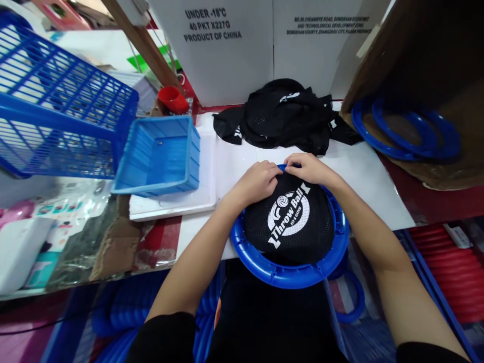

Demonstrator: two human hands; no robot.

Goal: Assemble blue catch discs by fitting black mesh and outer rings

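A blue plastic ring (291,276) lies at the table's front edge, overhanging it on my side. Inside the ring is a black mesh net (317,227) printed with a white "Throw Ball" logo; a gap shows between the net and the ring at the near side. My left hand (260,180) grips the far rim from the left, fingers bent over the net's edge. Close beside it, my right hand (308,169) pinches the same far rim, thumb and fingers closed. The fingers partly hide the rim there.
More black mesh pieces (287,118) are heaped behind the ring. To the left stand a light blue tray (159,151), a red cup (173,99) and a large blue basket (68,106). At right, a cardboard box (416,80) holds blue rings (401,136). White cartons (234,60) form the back.
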